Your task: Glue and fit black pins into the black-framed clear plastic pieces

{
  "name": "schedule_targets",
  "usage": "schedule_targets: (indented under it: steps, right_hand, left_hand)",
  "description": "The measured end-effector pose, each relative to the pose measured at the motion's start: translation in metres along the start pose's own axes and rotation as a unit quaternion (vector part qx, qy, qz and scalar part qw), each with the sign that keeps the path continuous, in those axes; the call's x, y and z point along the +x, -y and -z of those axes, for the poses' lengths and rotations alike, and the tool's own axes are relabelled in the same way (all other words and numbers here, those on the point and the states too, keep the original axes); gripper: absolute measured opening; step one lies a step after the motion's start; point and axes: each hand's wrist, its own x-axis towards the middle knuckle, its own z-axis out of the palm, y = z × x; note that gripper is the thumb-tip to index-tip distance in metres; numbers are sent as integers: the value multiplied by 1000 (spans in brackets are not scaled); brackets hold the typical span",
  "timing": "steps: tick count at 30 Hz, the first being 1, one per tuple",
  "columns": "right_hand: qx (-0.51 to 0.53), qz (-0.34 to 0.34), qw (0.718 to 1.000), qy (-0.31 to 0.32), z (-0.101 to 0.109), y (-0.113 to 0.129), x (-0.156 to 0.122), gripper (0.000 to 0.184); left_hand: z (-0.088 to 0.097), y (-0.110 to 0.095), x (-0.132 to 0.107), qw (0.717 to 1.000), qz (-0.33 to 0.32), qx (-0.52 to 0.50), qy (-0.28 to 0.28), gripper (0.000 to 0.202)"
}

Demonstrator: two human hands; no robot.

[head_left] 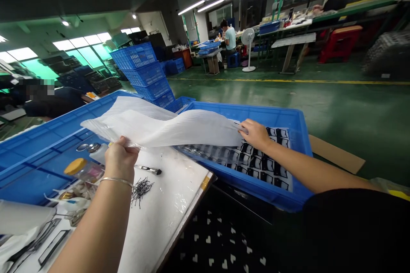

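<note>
My left hand [120,158] is closed on the near edge of a thin white foam sheet [166,126] and holds it up over the work board. My right hand [254,134] pinches the sheet's other end above a blue plastic crate [301,136]. Rows of small black parts [265,164] lie in that crate, partly under a clear film. The sheet sags and folds between my two hands.
A white board [166,204] holds a pile of thin black pins [141,188], a pen-like tool [149,169] and black frames [53,245]. A yellow-lidded jar [83,169] sits in a blue tray [28,179]. Stacked blue crates [145,74] stand behind. Other people work at distant tables.
</note>
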Motion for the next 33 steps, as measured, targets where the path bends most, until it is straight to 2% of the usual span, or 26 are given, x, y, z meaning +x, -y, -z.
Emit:
schedule_targets:
  steps: [2, 6, 8, 9, 12, 14, 16, 20, 23, 26, 28, 30, 33]
  right_hand:
    - [-5, 65, 997, 29, -5, 5, -9, 19]
    - [-1, 189, 973, 135, -27, 13, -28, 10]
    - [2, 223, 960, 168, -39, 14, -34, 15]
    - [3, 233, 956, 178, -45, 14, -35, 23]
    - [1, 250, 948, 195, -61, 14, -37, 64]
    - [-1, 250, 949, 194, -69, 17, -36, 80]
    - [-2, 243, 953, 182, -78, 22, -34, 83]
    - [-3, 225, 964, 145, -93, 41, -25, 76]
    - [-5, 211, 970, 121, -100, 55, -15, 62]
    - [-7, 190, 977, 98, -95, 64, -4, 36]
    - [-10, 168, 983, 78, -83, 65, 4, 27]
    - [-17, 146, 988, 53, -61, 61, 14, 23]
    - [-39, 119, 992, 15, -15, 42, 32, 24]
  left_hand:
    - [-1, 0, -3, 999, -9, -26, -30, 25]
    - [-3, 0, -7, 995, -26, -70, -64, 21]
    - [-3, -2, -8, 993, -32, -84, -76, 17]
    - [-2, -2, -8, 992, -33, -88, -80, 15]
    - [0, -5, -8, 991, -37, -95, -85, 16]
    - [1, -6, -6, 991, -42, -97, -84, 21]
    - [2, -7, -5, 991, -45, -97, -81, 25]
    - [5, -7, 0, 992, -43, -95, -75, 23]
    - [9, -7, 5, 991, -53, -94, -74, 19]
    - [13, -9, 8, 992, -63, -83, -73, 15]
    - [16, -11, 9, 993, -66, -67, -72, 14]
    - [18, -14, 9, 994, -64, -43, -74, 15]
    - [15, -19, 9, 996, -44, 7, -74, 16]
